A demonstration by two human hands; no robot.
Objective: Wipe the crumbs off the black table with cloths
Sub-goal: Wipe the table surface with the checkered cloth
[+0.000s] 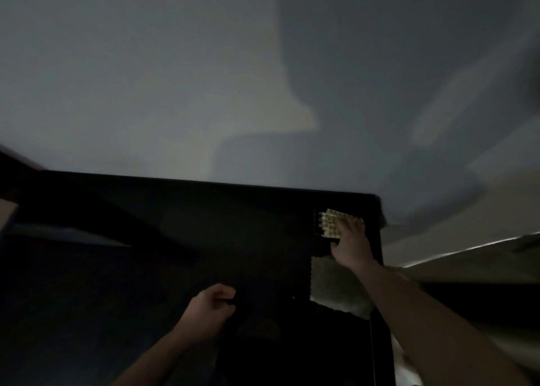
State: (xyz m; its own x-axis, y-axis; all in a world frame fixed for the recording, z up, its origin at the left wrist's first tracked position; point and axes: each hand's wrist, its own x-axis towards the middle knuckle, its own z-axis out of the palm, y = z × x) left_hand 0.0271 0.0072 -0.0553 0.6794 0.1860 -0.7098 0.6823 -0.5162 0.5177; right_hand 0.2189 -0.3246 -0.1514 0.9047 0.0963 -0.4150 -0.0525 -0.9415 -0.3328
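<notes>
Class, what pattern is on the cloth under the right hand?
A yellow-and-dark check on the cloth, seen in the head view.

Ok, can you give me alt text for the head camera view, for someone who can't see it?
Dim view down onto a black table: the right hand rests on a yellow checked cloth near the far right corner, with a grey scallop-edged cloth lying flat just nearer. The left hand is closed around something dark near the middle; crumbs are too faint to make out.

Right hand flat on a yellow patterned cloth at the black table far corner; left hand curled.
</notes>
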